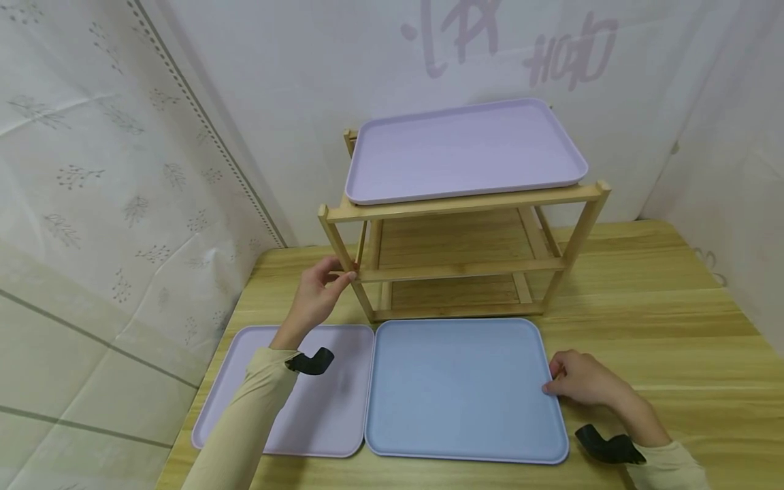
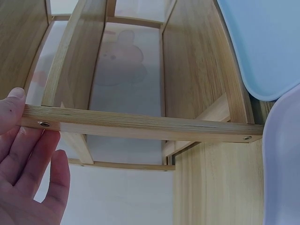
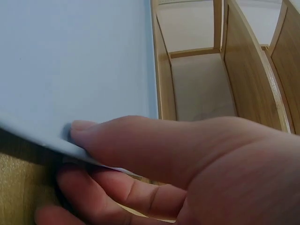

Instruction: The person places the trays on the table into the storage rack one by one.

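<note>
My left hand (image 1: 317, 291) grips the front left post of a wooden rack (image 1: 459, 272), thumb on one side and fingers curled behind, as the left wrist view also shows. At the right edge of a blue tray (image 1: 459, 388), my right hand (image 1: 584, 380) pinches the rim, with the thumb (image 3: 89, 133) on top and fingers underneath. The blue tray lies on the table just in front of the rack. Beside it on the left is a lilac tray (image 1: 324, 408), partly covered by my left forearm. Another lilac tray (image 1: 465, 150) sits on the rack's top.
The wooden table (image 1: 661, 327) extends to the right of the rack. A pale curtain with plant prints (image 1: 122, 190) hangs along the left, and a white cloth with lettering (image 1: 294, 82) stands behind the rack. The rack's lower shelves (image 1: 453, 238) show bare wood.
</note>
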A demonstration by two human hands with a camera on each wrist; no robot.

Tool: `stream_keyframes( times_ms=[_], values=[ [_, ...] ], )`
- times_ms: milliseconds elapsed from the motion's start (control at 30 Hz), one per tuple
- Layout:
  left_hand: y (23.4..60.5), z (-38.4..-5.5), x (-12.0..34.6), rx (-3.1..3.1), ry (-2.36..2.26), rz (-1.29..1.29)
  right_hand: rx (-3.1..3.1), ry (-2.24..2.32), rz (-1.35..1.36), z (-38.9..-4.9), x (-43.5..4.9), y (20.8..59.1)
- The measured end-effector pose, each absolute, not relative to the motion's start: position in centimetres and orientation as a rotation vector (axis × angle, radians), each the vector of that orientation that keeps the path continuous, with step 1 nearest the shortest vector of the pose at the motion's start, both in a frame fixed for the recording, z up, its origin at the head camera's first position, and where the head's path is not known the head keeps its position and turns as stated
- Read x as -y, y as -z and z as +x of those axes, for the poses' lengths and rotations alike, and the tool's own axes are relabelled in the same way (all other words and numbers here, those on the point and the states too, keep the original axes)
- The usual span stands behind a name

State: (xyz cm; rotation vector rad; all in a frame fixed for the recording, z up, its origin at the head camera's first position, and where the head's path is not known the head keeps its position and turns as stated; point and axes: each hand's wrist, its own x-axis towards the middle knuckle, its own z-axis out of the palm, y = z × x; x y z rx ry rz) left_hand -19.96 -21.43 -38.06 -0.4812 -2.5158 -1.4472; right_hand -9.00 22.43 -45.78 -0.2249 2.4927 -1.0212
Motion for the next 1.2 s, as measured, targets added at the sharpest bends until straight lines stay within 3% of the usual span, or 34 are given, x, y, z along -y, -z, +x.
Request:
stream_keyframes(
  times_ms=[633,1200],
  values=[
    [38.0,-20.0,21.5,2.528,1.437,-0.479,-2.532,1.006,-0.194,-8.8,-22.6,46.4],
    [38.1,-20.0,21.4,2.528,1.420,-0.469,-2.274,1.370,-0.240,-8.4,-23.5,47.3]
  ],
)
